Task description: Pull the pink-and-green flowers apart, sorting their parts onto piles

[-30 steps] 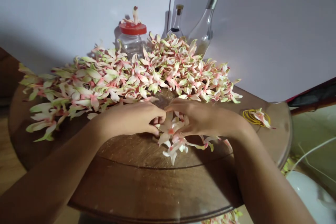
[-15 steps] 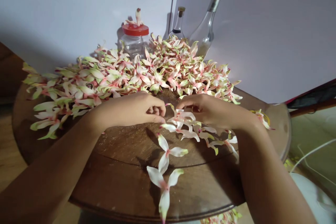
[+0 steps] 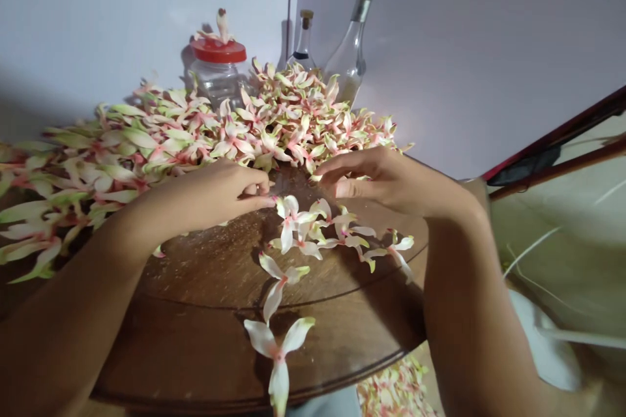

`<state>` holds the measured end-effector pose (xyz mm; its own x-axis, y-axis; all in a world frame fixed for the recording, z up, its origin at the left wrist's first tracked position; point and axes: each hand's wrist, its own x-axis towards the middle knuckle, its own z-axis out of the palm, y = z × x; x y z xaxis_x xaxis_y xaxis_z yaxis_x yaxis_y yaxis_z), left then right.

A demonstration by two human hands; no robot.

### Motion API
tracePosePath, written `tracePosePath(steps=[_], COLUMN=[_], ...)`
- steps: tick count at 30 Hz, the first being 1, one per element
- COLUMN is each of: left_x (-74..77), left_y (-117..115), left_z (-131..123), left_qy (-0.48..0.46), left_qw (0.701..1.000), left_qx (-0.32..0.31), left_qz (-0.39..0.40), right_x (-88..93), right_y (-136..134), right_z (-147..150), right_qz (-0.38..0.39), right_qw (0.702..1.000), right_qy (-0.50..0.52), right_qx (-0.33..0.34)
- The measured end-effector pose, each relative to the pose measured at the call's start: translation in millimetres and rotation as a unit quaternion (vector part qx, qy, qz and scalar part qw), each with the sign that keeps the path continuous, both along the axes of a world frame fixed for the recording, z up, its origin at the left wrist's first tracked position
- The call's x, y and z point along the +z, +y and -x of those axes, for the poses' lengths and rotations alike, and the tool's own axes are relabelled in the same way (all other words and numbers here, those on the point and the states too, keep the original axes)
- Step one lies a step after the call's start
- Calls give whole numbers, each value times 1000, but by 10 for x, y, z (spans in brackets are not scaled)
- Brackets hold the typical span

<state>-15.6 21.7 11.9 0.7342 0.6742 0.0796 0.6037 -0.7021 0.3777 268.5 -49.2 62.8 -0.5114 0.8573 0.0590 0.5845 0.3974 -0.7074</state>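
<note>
A string of white and pink three-petalled flowers (image 3: 278, 355) runs from the table's front edge up to my hands. My left hand (image 3: 235, 192) is closed, thumb and forefinger pinched at the topmost flower (image 3: 288, 218); a thread, if any, is too thin to see. Just right of it, my right hand (image 3: 362, 179) hovers above the strung flowers, fingers apart and nothing visible between them. Behind both hands lies a large heap of similar flowers (image 3: 293, 117).
On the round wooden table (image 3: 205, 326), a red-lidded jar (image 3: 218, 52) and two glass bottles, one small (image 3: 303, 45), one tall (image 3: 349, 45), stand behind the heap by the wall. More flowers (image 3: 396, 388) lie below the front edge.
The view has shifted, so the table appears further left. My right hand has opened and lifted off the flowers, while a flower now shows beside my left fingertips.
</note>
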Motion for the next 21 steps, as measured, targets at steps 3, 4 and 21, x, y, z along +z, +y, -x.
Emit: tracePosePath(steps=[3,4,21], left_x=[26,27,-74], left_y=[3,2,-156], left_z=[-9,-14,-227], left_qy=[33,24,-32], left_qw=[999,999,993], left_qx=[-20,-24,-110], left_qz=[17,20,16], right_x=[90,78,-428], right_y=[-249,-353,-931], right_z=[-202,-282,-456], right_qz=[-62,-56,-30], right_qw=[994,990,961], right_qy=[-48,-81,-198], right_qx=[-75,-98,-192])
